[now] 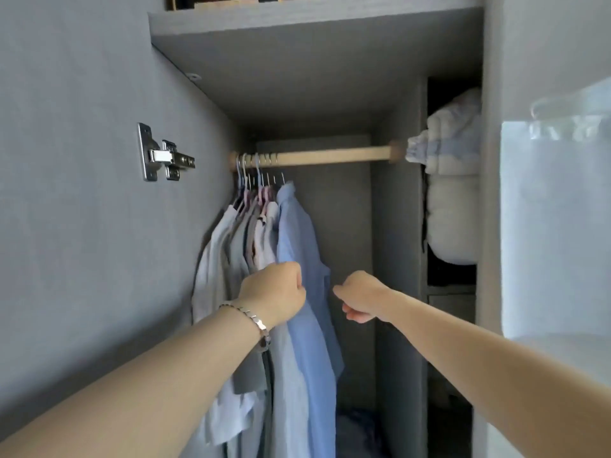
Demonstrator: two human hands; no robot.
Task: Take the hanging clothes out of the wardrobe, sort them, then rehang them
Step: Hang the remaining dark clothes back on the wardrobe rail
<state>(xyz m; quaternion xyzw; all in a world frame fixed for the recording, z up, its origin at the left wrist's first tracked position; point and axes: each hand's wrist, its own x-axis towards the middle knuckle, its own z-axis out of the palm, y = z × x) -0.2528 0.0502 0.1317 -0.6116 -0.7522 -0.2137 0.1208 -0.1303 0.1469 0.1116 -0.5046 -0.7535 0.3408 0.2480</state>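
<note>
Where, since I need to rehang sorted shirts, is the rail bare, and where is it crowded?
The wooden rail is bare from the light blue shirt to its right end. Hangers crowd the left end against the side wall.

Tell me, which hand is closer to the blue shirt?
Left. The left hand is right against the front of the blue shirt; the right hand is a curled fist just off its right side.

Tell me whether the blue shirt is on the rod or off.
On: the blue shirt hangs from the rod by a hanger hook.
</note>
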